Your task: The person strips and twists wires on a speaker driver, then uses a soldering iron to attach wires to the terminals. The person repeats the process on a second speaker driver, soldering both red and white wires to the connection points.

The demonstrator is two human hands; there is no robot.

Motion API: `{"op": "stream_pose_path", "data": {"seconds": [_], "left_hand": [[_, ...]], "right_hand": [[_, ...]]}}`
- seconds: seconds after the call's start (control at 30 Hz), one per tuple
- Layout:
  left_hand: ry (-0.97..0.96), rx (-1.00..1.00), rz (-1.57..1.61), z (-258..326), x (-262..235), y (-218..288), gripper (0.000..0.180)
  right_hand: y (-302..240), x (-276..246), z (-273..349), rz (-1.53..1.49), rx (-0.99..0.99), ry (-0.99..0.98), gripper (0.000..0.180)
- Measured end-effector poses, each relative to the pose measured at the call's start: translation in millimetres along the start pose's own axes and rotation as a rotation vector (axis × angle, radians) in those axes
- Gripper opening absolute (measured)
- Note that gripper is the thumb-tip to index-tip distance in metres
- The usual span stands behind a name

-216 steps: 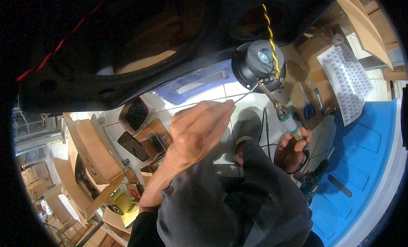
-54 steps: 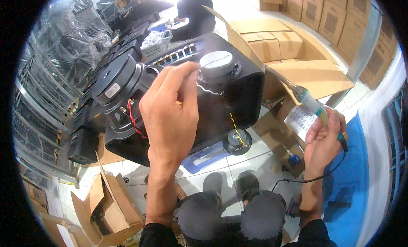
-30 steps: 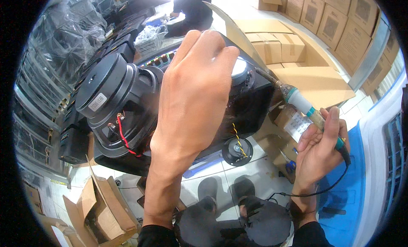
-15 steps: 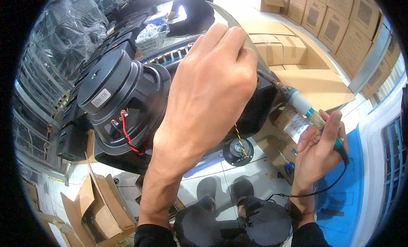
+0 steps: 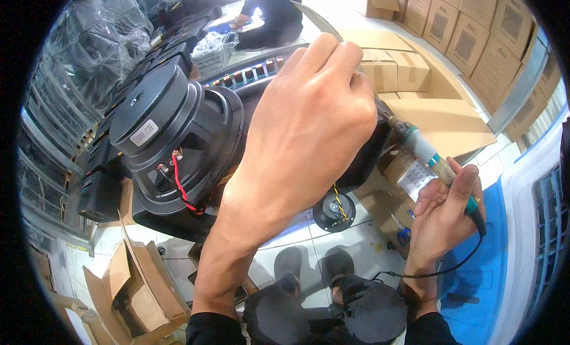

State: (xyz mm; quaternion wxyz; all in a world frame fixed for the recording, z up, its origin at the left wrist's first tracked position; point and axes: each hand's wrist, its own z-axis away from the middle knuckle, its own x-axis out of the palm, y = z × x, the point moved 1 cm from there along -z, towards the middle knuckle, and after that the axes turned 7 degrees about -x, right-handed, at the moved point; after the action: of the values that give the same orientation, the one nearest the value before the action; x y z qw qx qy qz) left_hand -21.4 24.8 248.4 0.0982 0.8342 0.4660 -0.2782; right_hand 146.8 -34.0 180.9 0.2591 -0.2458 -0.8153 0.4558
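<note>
Soldering iron [image 5: 436, 164] in right hand [image 5: 442, 217] | left hand [image 5: 309, 125] hides speaker [image 5: 172, 137]

Since the earliest picture, the view has been swung from the cabinet's underside to the large black woofer [image 5: 178, 137]. The left hand [image 5: 309, 131] has been raised, now hiding the smaller black driver.

The left hand [image 5: 309, 125] fills the middle and hides the tip of the soldering iron [image 5: 436, 167], the spot it meets, and whatever its own fingertips pinch. Much of the black speaker cabinet [image 5: 178, 220] lies behind it. The person [image 5: 270, 16] seated beyond is cut off at the top edge. The label on the woofer [image 5: 172, 137] is too small to read.
</note>
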Motion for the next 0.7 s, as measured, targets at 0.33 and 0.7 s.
{"op": "stream_pose_path", "data": {"seconds": [0.33, 0.7], "left_hand": [[0.012, 0.003, -0.005, 0.9, 2.2, -1.4, 0.023], [-0.002, -0.008, 0.013, 1.5, 2.7, -1.6, 0.022]], "right_hand": [[5.2, -4.9, -2.9, -0.07, 0.015, -0.032, 0.048], [9.2, -4.5, -3.9, -0.122, -0.01, -0.016, 0.045]]}}
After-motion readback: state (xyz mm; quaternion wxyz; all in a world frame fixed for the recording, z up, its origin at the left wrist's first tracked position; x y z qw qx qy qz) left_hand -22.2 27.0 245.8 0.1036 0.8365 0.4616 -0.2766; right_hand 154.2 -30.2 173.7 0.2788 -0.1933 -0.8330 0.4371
